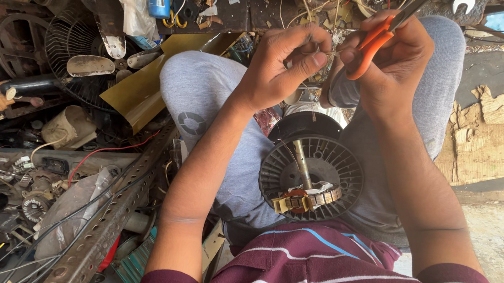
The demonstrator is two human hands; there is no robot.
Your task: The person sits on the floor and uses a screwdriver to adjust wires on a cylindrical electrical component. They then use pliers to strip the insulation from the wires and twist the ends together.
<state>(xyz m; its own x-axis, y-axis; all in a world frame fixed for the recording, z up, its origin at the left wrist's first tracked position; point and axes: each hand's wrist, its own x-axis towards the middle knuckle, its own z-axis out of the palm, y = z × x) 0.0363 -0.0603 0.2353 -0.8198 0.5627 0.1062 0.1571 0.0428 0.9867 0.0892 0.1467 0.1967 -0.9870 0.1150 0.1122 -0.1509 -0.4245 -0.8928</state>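
Two hands | left hand (283, 63) pinches thin wire (331, 54) | right hand (394, 63) grips orange-handled cutters (374, 38) | ribbed black motor (312, 170) below

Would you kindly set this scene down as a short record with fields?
Setting: cluttered repair spot, seen from above.
Left hand: pinches a thin wire end between thumb and fingertips.
Right hand: grips orange-handled scissors, blades pointing up and away.
Lap: round black ribbed fan motor housing with steel shaft, rests between the grey-trousered knees.
Left side: perforated metal angle bar, metal fan blade, loose wires.
Right side: torn brown cardboard on the floor.
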